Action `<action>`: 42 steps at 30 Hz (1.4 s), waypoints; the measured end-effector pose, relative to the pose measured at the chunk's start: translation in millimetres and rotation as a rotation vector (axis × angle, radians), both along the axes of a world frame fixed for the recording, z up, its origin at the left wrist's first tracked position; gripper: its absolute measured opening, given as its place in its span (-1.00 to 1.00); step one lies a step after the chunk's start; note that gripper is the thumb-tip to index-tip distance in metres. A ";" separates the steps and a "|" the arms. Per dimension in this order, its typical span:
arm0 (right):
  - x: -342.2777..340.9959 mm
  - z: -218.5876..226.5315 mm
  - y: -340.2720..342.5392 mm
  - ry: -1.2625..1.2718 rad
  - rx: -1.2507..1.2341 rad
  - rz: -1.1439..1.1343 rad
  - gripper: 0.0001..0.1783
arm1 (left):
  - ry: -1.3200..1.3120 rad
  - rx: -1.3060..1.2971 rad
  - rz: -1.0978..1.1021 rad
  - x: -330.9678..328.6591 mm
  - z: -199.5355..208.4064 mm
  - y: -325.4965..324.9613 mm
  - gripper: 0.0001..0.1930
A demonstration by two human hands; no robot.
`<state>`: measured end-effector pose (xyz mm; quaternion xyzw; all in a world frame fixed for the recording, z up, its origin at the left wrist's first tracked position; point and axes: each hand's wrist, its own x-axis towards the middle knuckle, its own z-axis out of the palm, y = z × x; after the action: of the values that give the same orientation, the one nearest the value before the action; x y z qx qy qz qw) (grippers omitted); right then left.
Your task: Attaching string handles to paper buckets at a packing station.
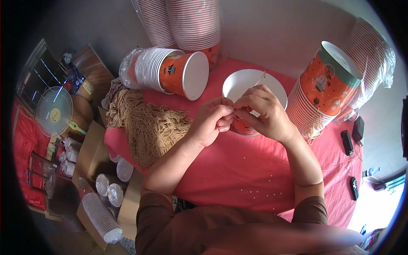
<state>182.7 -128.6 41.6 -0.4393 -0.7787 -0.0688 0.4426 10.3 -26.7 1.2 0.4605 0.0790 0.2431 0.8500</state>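
Note:
My left hand (213, 120) and my right hand (267, 111) meet fingertip to fingertip in front of a paper bucket. Both are closed in a pinch. A thin tan cord (261, 79) sticks up from behind my right hand's fingers. What lies between the fingertips of my left hand is too small to make out. Behind and below the hands stands the orange paper bucket (233, 81), its white inside facing up. A heap of tan cords (148, 127) lies on the table beside my left forearm.
On the red-covered table (229, 170) are scattered small white beads (256, 191). A stack of orange buckets (321, 91) stands at right, with cords at its base. Another stack (182, 75) lies on its side at left. Black devices (347, 142) sit near the right edge. A cardboard box (91, 148) holds plastic cups.

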 end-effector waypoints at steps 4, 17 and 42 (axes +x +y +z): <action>-0.2 1.1 -1.2 0.036 -0.017 0.003 -0.78 | 0.007 0.006 0.025 -1.6 0.2 1.7 -0.92; -0.7 3.6 -1.6 0.034 0.014 -0.032 -0.80 | -0.035 0.175 0.124 0.0 -2.1 -1.9 -0.90; 14.2 11.1 -5.3 -0.237 0.061 -0.261 -0.82 | -0.040 0.298 0.242 1.0 -2.1 1.5 -0.98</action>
<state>196.9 -133.9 52.8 -0.5118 -0.7593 -0.2005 0.3482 11.3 -25.2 -0.9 0.5635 0.0802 0.3615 0.7385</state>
